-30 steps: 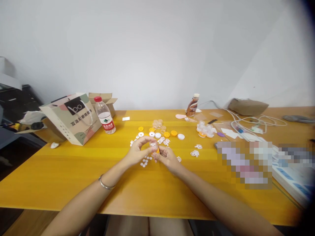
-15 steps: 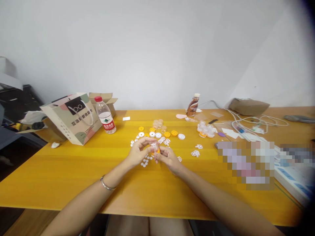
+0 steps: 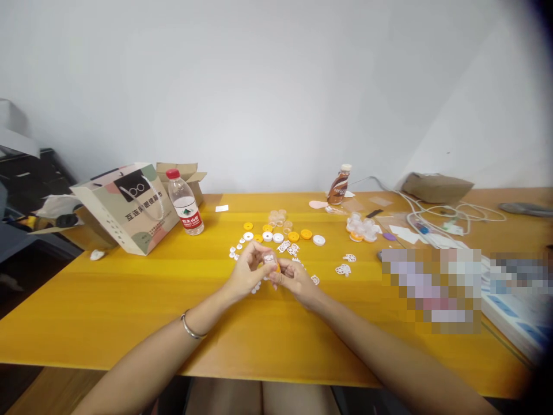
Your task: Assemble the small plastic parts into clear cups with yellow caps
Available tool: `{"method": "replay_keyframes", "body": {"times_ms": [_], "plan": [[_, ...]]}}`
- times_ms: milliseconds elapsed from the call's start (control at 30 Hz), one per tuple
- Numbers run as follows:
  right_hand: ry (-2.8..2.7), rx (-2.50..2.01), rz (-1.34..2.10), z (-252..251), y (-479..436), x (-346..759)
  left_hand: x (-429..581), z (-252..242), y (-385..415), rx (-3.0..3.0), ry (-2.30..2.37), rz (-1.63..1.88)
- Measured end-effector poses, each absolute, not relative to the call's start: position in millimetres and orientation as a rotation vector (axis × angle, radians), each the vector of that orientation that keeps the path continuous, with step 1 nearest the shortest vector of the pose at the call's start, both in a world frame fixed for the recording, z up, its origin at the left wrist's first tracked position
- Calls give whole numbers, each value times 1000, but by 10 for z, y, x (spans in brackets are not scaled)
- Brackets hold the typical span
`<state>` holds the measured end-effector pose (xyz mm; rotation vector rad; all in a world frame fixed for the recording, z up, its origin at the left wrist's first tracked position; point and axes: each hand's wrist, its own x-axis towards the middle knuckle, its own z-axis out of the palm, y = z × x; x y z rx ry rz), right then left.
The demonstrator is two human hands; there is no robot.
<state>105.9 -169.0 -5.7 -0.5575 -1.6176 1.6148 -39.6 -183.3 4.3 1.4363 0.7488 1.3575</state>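
Observation:
My left hand (image 3: 250,271) and my right hand (image 3: 296,280) meet over the middle of the table, both closed on one small clear plastic capsule (image 3: 270,259) with an orange base. White patterned pieces show through its clear part; fingers cover much of the base. Just beyond the hands lie orange caps (image 3: 293,236) and white caps (image 3: 319,240) in a loose row, with clear plastic cups (image 3: 276,217) behind them. White openwork pieces (image 3: 292,249) lie close by the fingers. Small white discs (image 3: 256,287) are partly hidden under my left hand.
To the left stand a paper bag (image 3: 138,213), a water bottle (image 3: 185,204) and a cardboard box (image 3: 196,184). A coffee bottle (image 3: 339,185) is at the back. On the right are clustered clear capsules (image 3: 362,226), white cables (image 3: 436,210) and a power strip (image 3: 510,311).
My left hand has turned slightly and shifted a little nearer the right, covering more of the small white discs. The capsule stays between both hands, its orange base now more hidden.

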Motion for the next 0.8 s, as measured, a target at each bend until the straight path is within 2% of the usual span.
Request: {"method": "replay_keyframes", "body": {"times_ms": [267, 467, 633, 800], "plan": [[-1550, -505, 1669, -81, -1677, 1054, -452, 146, -1838, 1464, 659, 1242], [-1549, -522, 1668, -78, -1680, 1046, -449, 93, -1801, 1581, 791, 1467], [-1509, -538, 1660, -66, -1668, 1052, -476, 120, -1797, 1618, 702, 1289], [-1528, -552, 1652, -60, -1686, 1044, -497, 94, -1761, 1618, 717, 1405]]}}
